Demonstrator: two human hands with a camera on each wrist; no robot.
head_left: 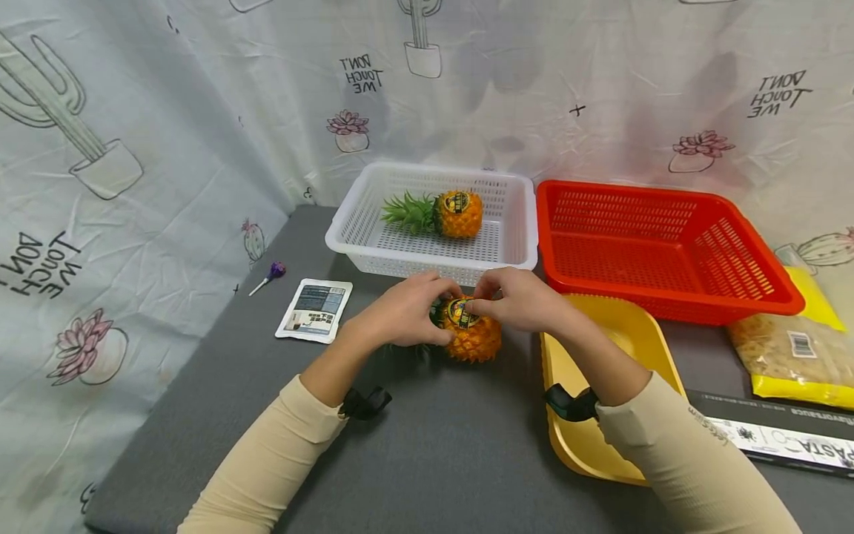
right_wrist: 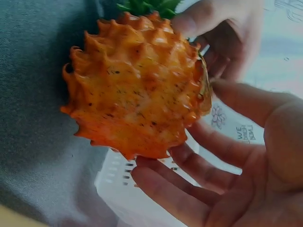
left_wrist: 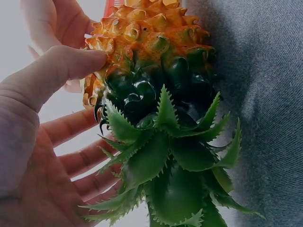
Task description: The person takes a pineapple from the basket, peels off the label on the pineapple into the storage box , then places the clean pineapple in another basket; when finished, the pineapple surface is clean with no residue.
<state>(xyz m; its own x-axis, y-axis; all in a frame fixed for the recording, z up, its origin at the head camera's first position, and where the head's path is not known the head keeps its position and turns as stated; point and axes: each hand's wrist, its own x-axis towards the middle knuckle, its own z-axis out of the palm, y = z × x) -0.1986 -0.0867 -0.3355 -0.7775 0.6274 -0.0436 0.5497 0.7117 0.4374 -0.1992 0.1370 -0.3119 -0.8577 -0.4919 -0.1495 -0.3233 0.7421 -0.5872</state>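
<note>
Over the grey tabletop (head_left: 460, 452), an artificial pineapple (head_left: 475, 345) lies sideways between the person's hands, just in front of the white plastic basket (head_left: 427, 259). The left hand (head_left: 415, 308) grips it near its leafy crown (left_wrist: 175, 175), while the right hand (head_left: 523, 298) holds the rounded end, fingertips at the black-and-yellow label (head_left: 460, 314).
</note>
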